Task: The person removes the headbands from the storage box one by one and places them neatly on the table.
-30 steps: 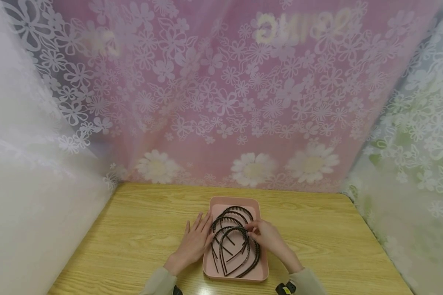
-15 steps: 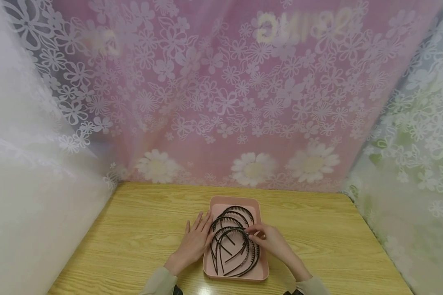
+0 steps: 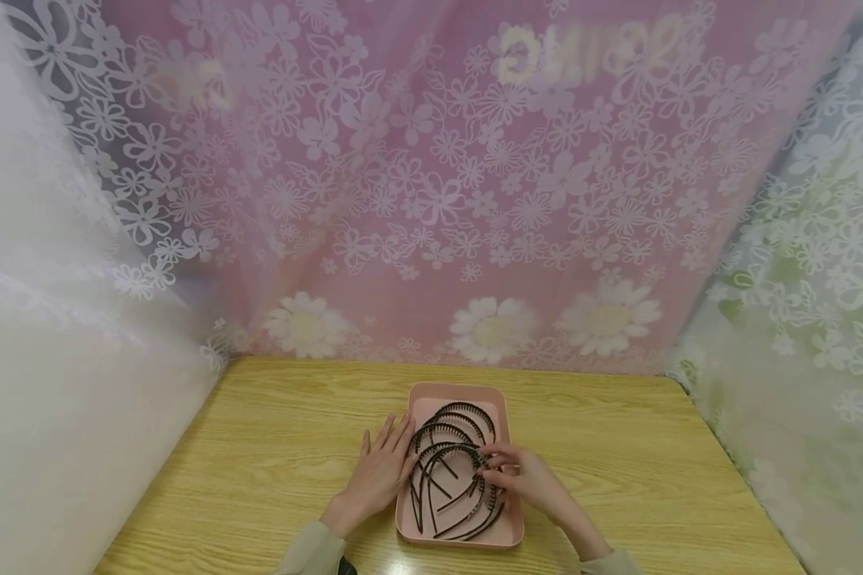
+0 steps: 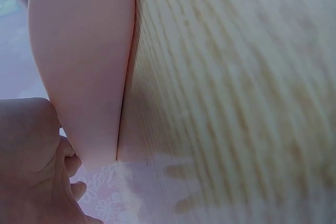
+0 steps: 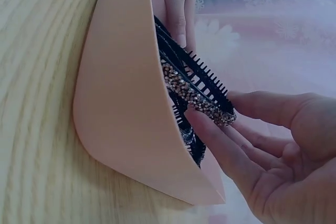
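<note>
Several dark toothed headbands (image 3: 467, 405) lie overlapping in a pink tray (image 3: 460, 545). My right hand (image 3: 528, 477) reaches over the tray's right rim. Its thumb and fingers pinch the arch of a headband covered in glittering stones (image 5: 186, 92), clearest in the right wrist view. A dark comb-toothed headband (image 5: 212, 83) lies right against it, near the fingertips. My left hand (image 3: 377, 477) rests with extended fingers along the tray's left rim. In the left wrist view, part of the left hand (image 4: 31, 166) shows beside the tray's outer wall (image 4: 81, 61).
The tray stands on a wood-grain table (image 3: 295, 431). A pink floral curtain (image 3: 431, 200) hangs behind the table. Pale sheets close in the left side (image 3: 79, 359) and the right side (image 3: 798, 359).
My right hand has shifted slightly down and right, with its fingers spreading a little. The front headbands have turned slightly and moved a bit left. My left hand has stayed in place.
</note>
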{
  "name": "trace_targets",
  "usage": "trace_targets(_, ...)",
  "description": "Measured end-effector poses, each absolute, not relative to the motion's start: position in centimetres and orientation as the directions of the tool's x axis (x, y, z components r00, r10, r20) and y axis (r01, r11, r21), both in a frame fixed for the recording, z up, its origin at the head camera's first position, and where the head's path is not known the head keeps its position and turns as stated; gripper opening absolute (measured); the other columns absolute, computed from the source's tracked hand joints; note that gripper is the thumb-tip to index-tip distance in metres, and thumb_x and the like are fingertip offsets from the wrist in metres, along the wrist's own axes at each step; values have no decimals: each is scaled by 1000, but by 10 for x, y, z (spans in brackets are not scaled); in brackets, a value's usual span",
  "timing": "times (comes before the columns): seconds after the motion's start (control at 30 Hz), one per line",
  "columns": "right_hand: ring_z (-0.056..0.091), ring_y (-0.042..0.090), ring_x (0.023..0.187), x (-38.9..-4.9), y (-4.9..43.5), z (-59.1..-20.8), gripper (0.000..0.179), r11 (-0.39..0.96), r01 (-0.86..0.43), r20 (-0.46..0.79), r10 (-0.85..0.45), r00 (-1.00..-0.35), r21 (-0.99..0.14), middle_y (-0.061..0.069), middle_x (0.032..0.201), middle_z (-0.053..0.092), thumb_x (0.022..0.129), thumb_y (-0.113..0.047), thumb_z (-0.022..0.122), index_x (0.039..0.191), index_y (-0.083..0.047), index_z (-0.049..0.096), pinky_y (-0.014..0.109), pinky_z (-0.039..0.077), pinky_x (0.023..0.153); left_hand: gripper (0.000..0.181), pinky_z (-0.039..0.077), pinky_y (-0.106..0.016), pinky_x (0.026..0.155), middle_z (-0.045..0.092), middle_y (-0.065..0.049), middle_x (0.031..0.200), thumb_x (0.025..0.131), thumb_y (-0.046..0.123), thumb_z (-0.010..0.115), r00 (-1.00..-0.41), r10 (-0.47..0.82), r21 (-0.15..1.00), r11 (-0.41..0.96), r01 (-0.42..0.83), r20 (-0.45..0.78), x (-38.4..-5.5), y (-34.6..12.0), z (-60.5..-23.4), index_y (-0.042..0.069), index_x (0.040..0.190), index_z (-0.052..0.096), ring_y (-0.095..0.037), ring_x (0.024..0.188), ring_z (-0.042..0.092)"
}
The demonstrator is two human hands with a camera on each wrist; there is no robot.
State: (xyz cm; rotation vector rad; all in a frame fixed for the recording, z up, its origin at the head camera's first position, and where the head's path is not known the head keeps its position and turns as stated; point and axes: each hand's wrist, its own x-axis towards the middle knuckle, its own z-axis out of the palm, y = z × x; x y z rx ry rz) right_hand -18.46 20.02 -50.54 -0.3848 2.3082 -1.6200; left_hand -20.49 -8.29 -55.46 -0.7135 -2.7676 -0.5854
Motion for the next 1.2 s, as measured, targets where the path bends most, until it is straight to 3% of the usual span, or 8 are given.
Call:
trace_targets(0.23, 70, 29, 90, -190, 208, -500, 43, 385, -113, -37, -362, -932, -916, 25, 112, 68, 99, -13, 66, 135, 9, 58, 38, 60, 66, 55, 24, -74, 111, 33, -15, 163, 107, 22, 51, -873, 412, 318, 818, 480, 260, -204, -82, -550, 1, 156, 37, -43, 150, 26)
trace_targets(0.4, 70, 36, 87, -196, 216, -488, 42, 373, -134, -10, -360, -933, -918, 31, 116, 66, 101, -8, 62, 137, 12, 56, 40, 61, 65, 55, 24, -73, 112, 32, -15, 164, 108, 23, 50, -877, 407, 316, 822, 473, 255, -205, -81, -551, 1, 156, 36, -42, 151, 25)
trace_targets(0.67, 70, 19, 81, -207, 224, -471, 39, 472, -196, 40, -320, -946, -860, 26, 119, 68, 103, -9, 57, 139, 7, 57, 36, 60, 62, 54, 23, -72, 113, 32, -15, 163, 108, 24, 50, -881, 400, 313, 828, 466, 253, -204, -80, -550, 1, 156, 38, -42, 150, 25)
trace_targets(1.2, 68, 21, 85, -231, 238, -451, 38, 497, -184, 44, -280, -959, -848, 27, 126, 65, 105, -6, 53, 140, 7, 54, 38, 58, 63, 54, 21, -73, 113, 32, -15, 163, 109, 24, 47, -892, 389, 356, 819, 450, 231, -204, -79, -548, 1, 156, 37, -42, 151, 24)
